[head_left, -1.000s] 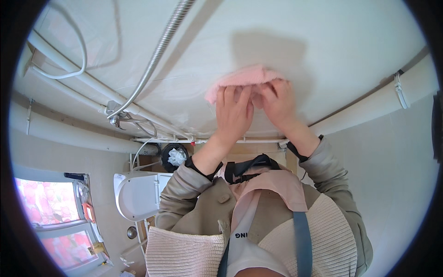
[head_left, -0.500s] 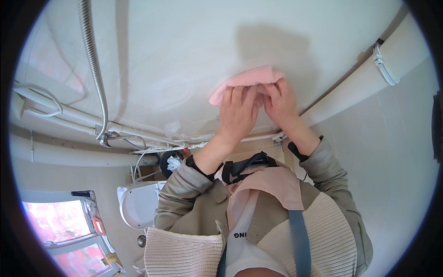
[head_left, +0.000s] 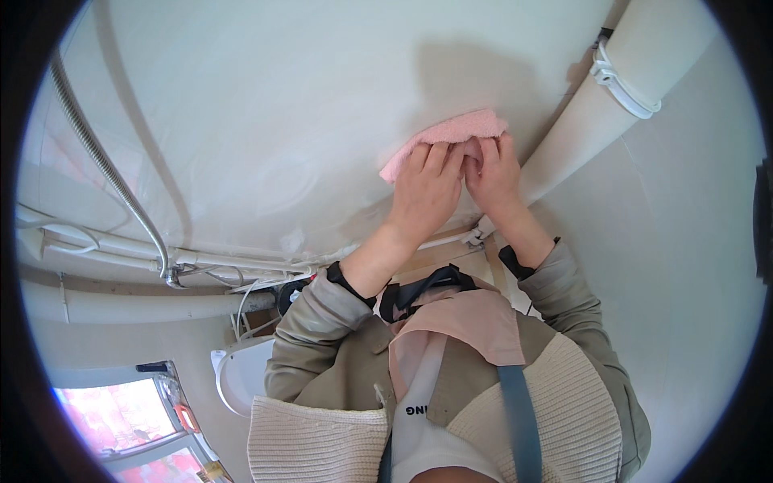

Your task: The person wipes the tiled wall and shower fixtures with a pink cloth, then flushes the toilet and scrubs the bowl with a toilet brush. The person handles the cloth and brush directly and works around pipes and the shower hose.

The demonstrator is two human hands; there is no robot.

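A folded pink cloth [head_left: 451,133] lies against the pale, smooth wall [head_left: 306,88] in front of me. My left hand [head_left: 428,189] grips its lower edge, the fingers bent over the fabric. Close beside it, my right hand [head_left: 493,175] holds the cloth's right end with its fingers curled in. The two hands almost touch at the fingertips. Part of the cloth bunches between them, and the fingers hide some of it. A shadow of cloth and hands falls on the wall above.
A thick white pipe [head_left: 592,105] with a clamp runs down at the right. To the left hang a metal shower hose [head_left: 105,161] and thin white pipes [head_left: 217,259]. A white toilet [head_left: 241,374] and a window [head_left: 117,414] are at lower left. A black bin [head_left: 290,296] is partly hidden.
Both hands and the cloth have shifted slightly right along the wall. The view has turned, so the thick pipe shows nearer to the hands and the hose farther left.
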